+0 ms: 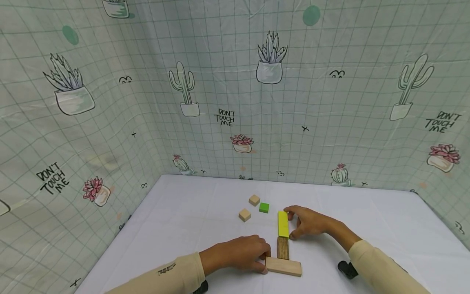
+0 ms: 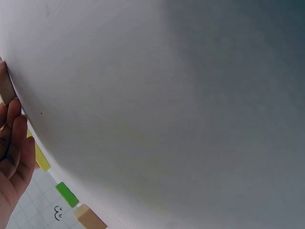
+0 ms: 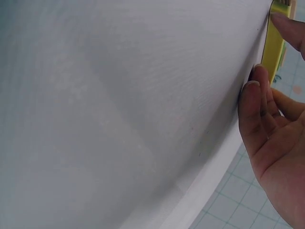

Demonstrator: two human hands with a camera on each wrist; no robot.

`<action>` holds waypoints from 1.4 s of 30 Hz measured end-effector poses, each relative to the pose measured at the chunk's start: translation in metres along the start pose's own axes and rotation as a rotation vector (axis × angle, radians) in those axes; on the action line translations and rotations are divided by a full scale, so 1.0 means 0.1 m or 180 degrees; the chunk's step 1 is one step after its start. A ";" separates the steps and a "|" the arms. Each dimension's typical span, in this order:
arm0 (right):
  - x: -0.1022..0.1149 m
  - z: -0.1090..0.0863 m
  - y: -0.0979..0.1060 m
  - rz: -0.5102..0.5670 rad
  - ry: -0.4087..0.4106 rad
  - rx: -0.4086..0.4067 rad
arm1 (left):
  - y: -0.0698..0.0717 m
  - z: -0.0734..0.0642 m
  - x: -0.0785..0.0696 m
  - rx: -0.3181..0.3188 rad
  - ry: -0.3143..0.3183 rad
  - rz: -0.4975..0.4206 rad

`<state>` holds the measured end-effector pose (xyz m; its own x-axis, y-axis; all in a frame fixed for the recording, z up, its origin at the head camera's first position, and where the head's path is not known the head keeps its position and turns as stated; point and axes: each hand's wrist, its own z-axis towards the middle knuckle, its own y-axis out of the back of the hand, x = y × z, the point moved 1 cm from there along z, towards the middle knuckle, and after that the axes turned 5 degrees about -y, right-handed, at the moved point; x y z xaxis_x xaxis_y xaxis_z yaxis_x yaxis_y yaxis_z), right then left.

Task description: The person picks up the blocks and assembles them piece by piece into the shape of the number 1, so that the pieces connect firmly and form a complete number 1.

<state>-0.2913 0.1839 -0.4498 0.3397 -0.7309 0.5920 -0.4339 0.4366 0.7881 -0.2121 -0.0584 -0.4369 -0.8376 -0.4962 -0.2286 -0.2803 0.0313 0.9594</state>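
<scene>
On the white table, a yellow block (image 1: 283, 223), a dark brown wooden block (image 1: 283, 248) and a pale wooden block (image 1: 283, 266) form an upside-down T. The pale one lies crosswise at the near end. My left hand (image 1: 242, 253) pinches its left end between thumb and fingers. My right hand (image 1: 312, 220) holds the yellow block from the right, fingers at the far end and thumb by the near corner. In the right wrist view, thumb and fingers touch the yellow block (image 3: 272, 47). Only part of the pale block (image 2: 7, 88) appears in the left wrist view.
Beyond the left hand lie a green block (image 1: 264, 208) and two small pale wooden blocks, one farther back (image 1: 254, 199) and one nearer (image 1: 244, 214). A patterned cloth (image 1: 220, 94) hangs behind the table (image 1: 198, 208) and along its left side.
</scene>
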 end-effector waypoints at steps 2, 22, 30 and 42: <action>0.00 0.00 0.00 -0.0010 0.0007 -0.0005 | 0.00 0.00 0.00 -0.0006 -0.0007 -0.0001; 0.01 0.00 0.00 0.0006 -0.0001 0.0040 | -0.02 0.02 0.01 0.0050 0.0039 -0.0054; 0.00 0.00 0.00 0.0005 0.0012 0.0024 | -0.02 0.02 0.01 0.0039 0.0038 -0.0034; -0.01 0.00 0.00 -0.0026 0.0064 0.0037 | -0.01 0.02 0.00 0.0051 0.0011 -0.0021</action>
<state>-0.2919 0.1843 -0.4502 0.3598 -0.7237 0.5889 -0.4408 0.4245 0.7909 -0.2127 -0.0571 -0.4379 -0.8340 -0.4995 -0.2342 -0.2932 0.0418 0.9551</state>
